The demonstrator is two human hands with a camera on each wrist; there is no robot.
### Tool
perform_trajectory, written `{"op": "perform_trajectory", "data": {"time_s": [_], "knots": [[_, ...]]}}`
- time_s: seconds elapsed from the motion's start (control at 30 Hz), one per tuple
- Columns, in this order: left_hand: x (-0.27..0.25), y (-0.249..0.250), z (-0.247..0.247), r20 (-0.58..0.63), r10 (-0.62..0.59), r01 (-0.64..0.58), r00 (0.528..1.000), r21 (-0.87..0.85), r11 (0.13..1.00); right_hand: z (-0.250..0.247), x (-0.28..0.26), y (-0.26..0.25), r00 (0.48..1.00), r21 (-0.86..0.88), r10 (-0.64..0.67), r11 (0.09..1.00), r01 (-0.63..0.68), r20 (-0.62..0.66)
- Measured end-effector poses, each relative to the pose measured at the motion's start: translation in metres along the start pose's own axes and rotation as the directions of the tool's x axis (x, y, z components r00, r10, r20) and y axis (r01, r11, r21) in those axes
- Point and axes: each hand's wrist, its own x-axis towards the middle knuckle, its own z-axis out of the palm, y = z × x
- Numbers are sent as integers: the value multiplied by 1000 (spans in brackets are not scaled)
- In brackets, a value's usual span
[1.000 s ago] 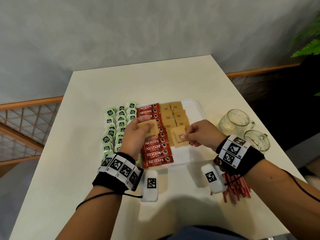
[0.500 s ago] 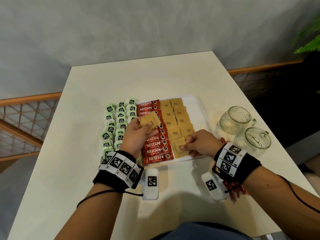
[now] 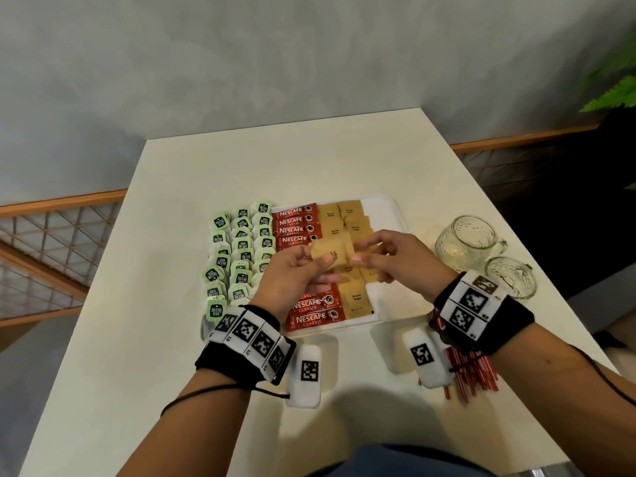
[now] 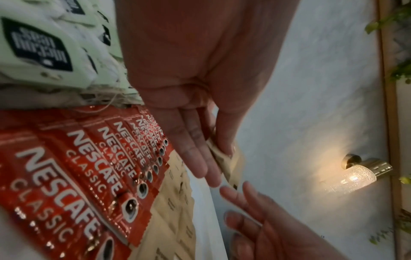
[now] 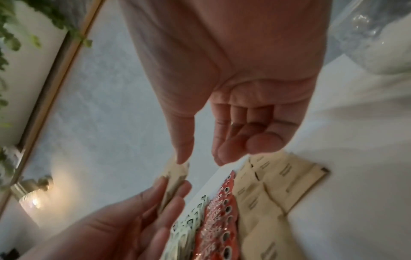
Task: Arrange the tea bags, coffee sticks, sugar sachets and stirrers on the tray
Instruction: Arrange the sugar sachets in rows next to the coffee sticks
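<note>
Left grip (image 3: 292, 270) pinches a small stack of brown sugar sachets (image 3: 332, 251) above the tray (image 3: 382, 294). Right grip (image 3: 395, 259), fingers loosely open, reaches its thumb to the stack's edge, holding nothing.

Your left hand (image 3: 292, 270) pinches a stack of tan paper sugar sachets (image 3: 332, 251) above the white rectangular tray (image 3: 382, 208). On the tray, red Nescafé coffee sticks (image 3: 311, 318) lie side by side in one column, with flat tan brown-sugar sachets (image 3: 356, 299) in columns to their right. Pale green tea bags (image 3: 241, 249) lie in rows left of the sticks. Red-and-white striped stirrers (image 3: 471, 370) lie bundled on the table, off the tray.
</note>
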Motion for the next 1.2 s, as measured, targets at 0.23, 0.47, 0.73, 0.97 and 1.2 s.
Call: {"op": "perform_trajectory", "data": {"time_s": [0.23, 0.47, 0.73, 0.97, 1.2], "knots": [[2, 4, 10, 15, 77, -77, 997, 62, 995, 1, 2, 12, 998, -27, -60, 998, 60, -18], [4, 1, 19, 7, 117, -116, 993, 193, 974, -6, -5, 17, 997, -70, -80, 994, 80, 11], [6, 0, 18, -59, 150, -124, 987, 326, 937, -34, -5, 32, 986, -307, 130, 939, -156, -104], [2, -4, 17, -53, 124, -100, 991, 329, 939, -23, -8, 43, 969, -362, 240, 900, -243, -56], [-3, -1, 22, -43, 115, -92, 992, 356, 930, -18, -9, 44, 960, -347, 265, 895, -281, -94]]}}
